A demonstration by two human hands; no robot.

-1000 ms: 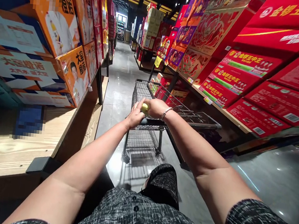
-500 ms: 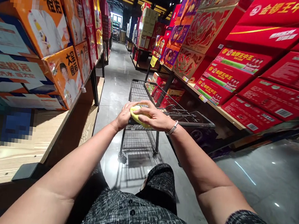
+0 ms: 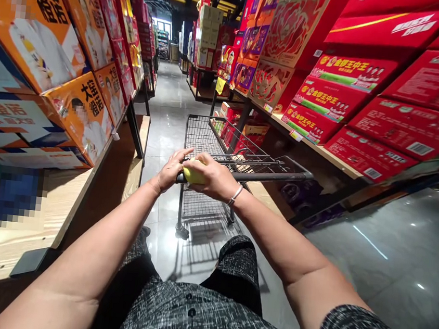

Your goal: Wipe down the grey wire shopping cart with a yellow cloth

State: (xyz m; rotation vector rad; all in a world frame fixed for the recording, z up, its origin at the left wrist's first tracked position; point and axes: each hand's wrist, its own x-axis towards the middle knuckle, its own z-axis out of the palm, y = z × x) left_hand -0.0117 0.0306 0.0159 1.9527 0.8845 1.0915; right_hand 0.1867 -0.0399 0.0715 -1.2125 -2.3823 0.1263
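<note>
Head view: right hand (image 3: pixel 215 176) is gripping yellow cloth (image 3: pixel 193 175) over cart handle (image 3: pixel 265 177), apparently wiping; half-curled left hand (image 3: pixel 169 171) is resting alongside, hold unclear; next stroke is presumably requiring rightward travel.

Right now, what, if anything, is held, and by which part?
The right hand holds a yellow cloth by its right side, at the cart handle; whether the left hand, beside the cloth, grips it cannot be told.

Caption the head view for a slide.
Right hand holds yellow cloth on cart handle, left hand alongside; boxes either side.
</note>
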